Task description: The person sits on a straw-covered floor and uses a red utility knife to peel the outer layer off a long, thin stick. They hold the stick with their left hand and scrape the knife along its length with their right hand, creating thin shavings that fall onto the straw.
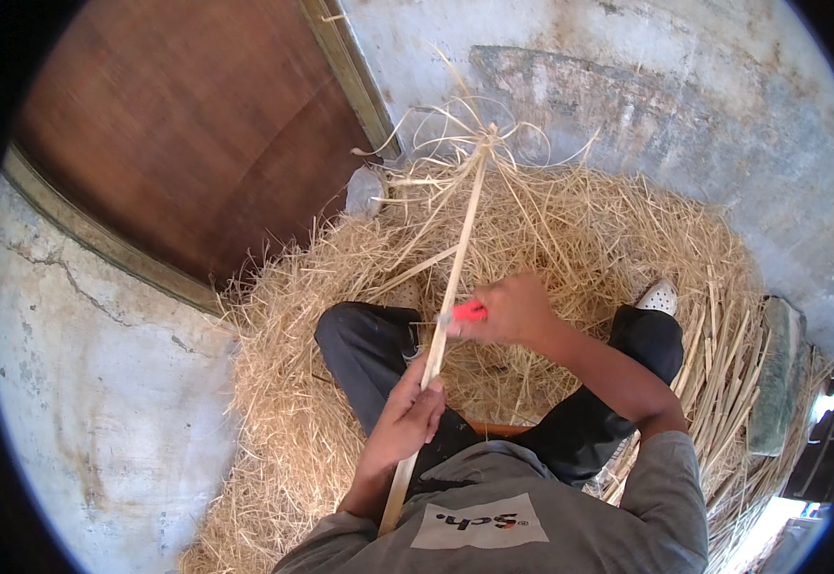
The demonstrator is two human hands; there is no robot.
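Observation:
A long pale wooden strip (pixel 465 239), like split bamboo or cane, slants from beside my torso up and away. Its far end carries a burst of thin curled shavings (pixel 489 139). Wrapped round the strip's near part, my left hand (pixel 412 411) holds it between my knees. My right hand (pixel 513 311) grips a small tool with a red handle (pixel 468 311), pressed against the strip just beyond the left hand. The tool's working edge is blurred and partly hidden, so its exact kind cannot be made out.
Loose straw-like shavings (pixel 293 383) heap around my legs. Several long stalks (pixel 723 364) lie at the right beside a greenish stone block (pixel 779 378). A brown door panel (pixel 207 124) stands at the far left, with a stained wall (pixel 675 105) behind. A white perforated shoe (pixel 659 298) shows at right.

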